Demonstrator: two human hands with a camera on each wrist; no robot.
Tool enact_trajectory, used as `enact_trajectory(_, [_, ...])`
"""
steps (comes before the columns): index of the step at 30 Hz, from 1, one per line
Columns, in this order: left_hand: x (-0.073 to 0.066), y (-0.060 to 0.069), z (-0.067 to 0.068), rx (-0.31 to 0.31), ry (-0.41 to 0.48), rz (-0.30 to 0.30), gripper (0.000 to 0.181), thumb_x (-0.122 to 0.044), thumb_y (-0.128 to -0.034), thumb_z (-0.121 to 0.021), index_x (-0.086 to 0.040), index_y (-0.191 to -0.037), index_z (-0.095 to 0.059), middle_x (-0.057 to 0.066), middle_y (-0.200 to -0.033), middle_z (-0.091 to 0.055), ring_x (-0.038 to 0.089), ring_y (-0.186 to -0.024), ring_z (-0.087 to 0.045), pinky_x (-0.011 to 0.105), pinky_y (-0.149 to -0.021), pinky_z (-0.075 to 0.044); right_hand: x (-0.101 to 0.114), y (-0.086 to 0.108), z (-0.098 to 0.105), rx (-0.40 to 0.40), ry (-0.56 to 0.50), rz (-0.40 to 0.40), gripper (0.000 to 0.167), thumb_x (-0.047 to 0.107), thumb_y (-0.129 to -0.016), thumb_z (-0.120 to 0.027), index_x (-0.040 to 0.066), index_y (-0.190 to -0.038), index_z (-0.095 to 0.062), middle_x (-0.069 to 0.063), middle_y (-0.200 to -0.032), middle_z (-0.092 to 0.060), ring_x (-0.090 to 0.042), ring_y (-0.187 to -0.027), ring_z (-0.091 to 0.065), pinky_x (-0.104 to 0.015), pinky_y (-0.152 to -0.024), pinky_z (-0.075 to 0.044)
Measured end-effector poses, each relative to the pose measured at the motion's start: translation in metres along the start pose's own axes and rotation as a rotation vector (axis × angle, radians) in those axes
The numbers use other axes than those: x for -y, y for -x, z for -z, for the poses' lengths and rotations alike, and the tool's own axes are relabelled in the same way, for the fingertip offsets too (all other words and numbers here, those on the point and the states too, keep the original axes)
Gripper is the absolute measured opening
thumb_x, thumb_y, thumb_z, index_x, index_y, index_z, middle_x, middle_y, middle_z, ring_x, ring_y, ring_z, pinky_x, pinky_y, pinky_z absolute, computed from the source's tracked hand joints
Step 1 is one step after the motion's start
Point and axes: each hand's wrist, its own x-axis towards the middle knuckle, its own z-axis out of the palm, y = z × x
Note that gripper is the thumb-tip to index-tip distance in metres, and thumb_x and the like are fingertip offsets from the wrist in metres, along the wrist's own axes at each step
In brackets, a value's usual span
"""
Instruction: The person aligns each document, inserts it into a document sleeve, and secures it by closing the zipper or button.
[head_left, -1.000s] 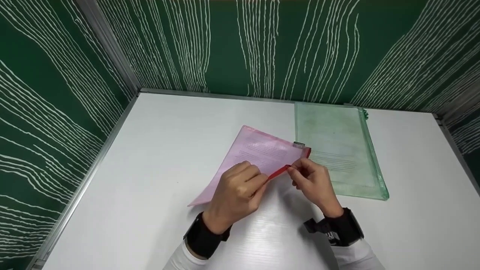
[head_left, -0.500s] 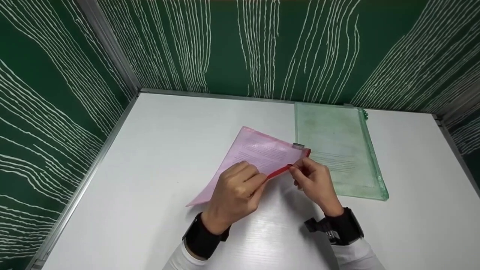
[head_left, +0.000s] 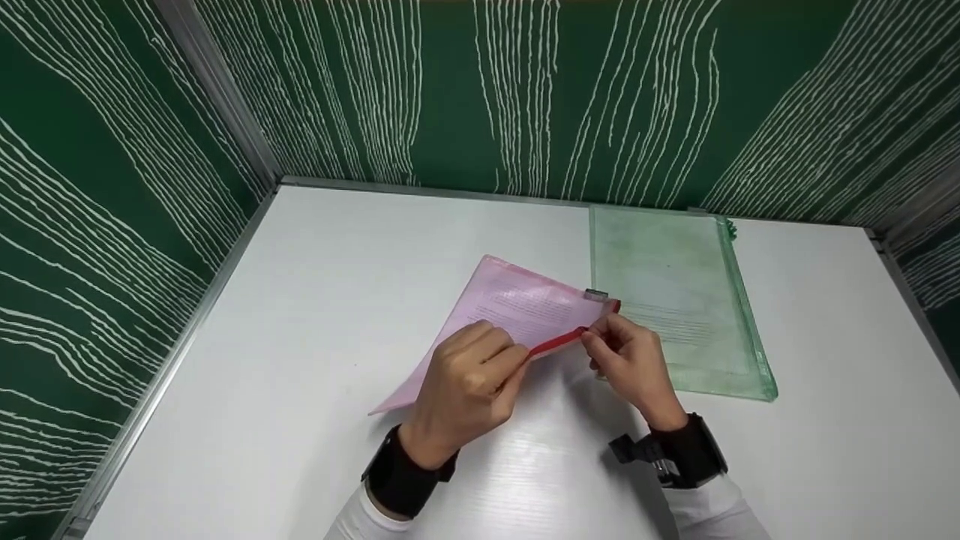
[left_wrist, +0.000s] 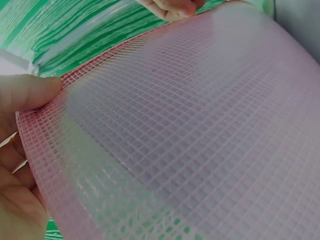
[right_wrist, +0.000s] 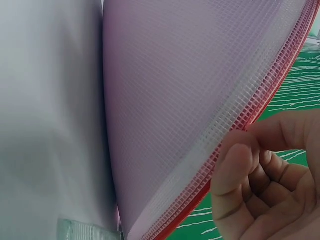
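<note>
A pink mesh zipper pouch (head_left: 517,300) with a printed sheet inside is held tilted above the white table. Its red zipper edge (head_left: 556,342) runs between the two hands. My left hand (head_left: 472,390) grips the pouch at one end of that edge; in the left wrist view the thumb (left_wrist: 35,92) presses on the mesh. My right hand (head_left: 634,367) pinches the zipper edge with thumb and forefinger, the other fingers curled. Whether a slider sits between these fingertips is hidden. A small dark tab (head_left: 596,295) shows at the pouch's far right corner.
Behind and right of the hands, a green mesh zipper pouch (head_left: 667,255) with a lined sheet inside lies flat on the white table (head_left: 337,300). Green walls (head_left: 450,90) with white wavy lines rise at the table's back and sides.
The hands have drawn slightly apart: left hand a little left, right hand a little right. More red zipper edge shows between them, and the pouch has shifted slightly toward the near left.
</note>
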Motion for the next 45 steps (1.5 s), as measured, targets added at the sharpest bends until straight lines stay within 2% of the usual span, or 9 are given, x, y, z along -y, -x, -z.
enact_trajectory(6, [0.001,0.000,0.001,0.010,-0.003,0.001,0.009,-0.005,-0.0775,-0.063,-0.009,-0.070,-0.064,-0.002,-0.062,-0.049,0.012,-0.060,-0.045,0.022,-0.057,-0.037,-0.002,0.000,0.001,0.008,-0.023,-0.004,0.011,0.006,-0.084,-0.063,0.007,-0.075,-0.059,-0.007,-0.060,-0.057,-0.016,-0.047,-0.053,-0.026,-0.041,-0.045])
enact_trajectory(10, [0.002,0.000,0.002,0.003,-0.013,-0.009,0.008,-0.005,-0.0774,-0.063,-0.009,-0.070,-0.064,-0.001,-0.063,-0.049,0.012,-0.061,-0.046,0.023,-0.057,-0.038,-0.012,-0.003,0.000,0.000,-0.023,-0.023,0.011,0.007,-0.084,-0.063,0.009,-0.075,-0.058,-0.006,-0.060,-0.056,-0.015,-0.047,-0.053,-0.027,-0.042,-0.045])
enact_trajectory(23, [0.002,0.000,0.001,-0.015,-0.002,-0.016,0.013,-0.003,-0.0773,-0.062,-0.009,-0.065,-0.059,-0.001,-0.061,-0.045,0.012,-0.058,-0.041,0.023,-0.055,-0.034,-0.016,-0.004,0.001,-0.001,-0.015,-0.041,0.012,0.010,-0.085,-0.063,0.008,-0.075,-0.058,-0.008,-0.061,-0.056,-0.016,-0.048,-0.054,-0.027,-0.043,-0.045])
enact_trajectory(32, [0.001,0.000,0.001,-0.014,-0.001,-0.020,0.015,0.000,-0.0764,-0.059,-0.009,-0.064,-0.058,-0.001,-0.060,-0.043,0.012,-0.057,-0.039,0.022,-0.054,-0.032,-0.021,-0.007,0.001,-0.047,0.005,-0.044,0.012,0.006,-0.085,-0.061,0.007,-0.073,-0.058,-0.007,-0.059,-0.056,-0.015,-0.048,-0.053,-0.026,-0.043,-0.044])
enact_trajectory(40, [0.001,0.000,0.002,-0.017,-0.003,-0.018,0.014,0.000,-0.0757,-0.059,-0.009,-0.065,-0.060,-0.001,-0.059,-0.044,0.012,-0.057,-0.040,0.022,-0.054,-0.032,-0.015,-0.007,0.003,-0.034,0.021,-0.059,0.012,0.008,-0.086,-0.061,0.005,-0.075,-0.059,-0.009,-0.060,-0.057,-0.016,-0.049,-0.053,-0.024,-0.043,-0.042])
enact_trajectory(45, [0.002,-0.002,0.003,-0.027,-0.003,-0.021,0.014,0.000,-0.0755,-0.061,-0.009,-0.065,-0.060,-0.001,-0.059,-0.044,0.012,-0.057,-0.040,0.022,-0.054,-0.033,0.005,-0.005,0.006,-0.050,0.049,-0.065,0.011,0.003,-0.086,-0.059,-0.001,-0.075,-0.060,-0.017,-0.062,-0.058,-0.017,-0.049,-0.052,-0.021,-0.043,-0.040])
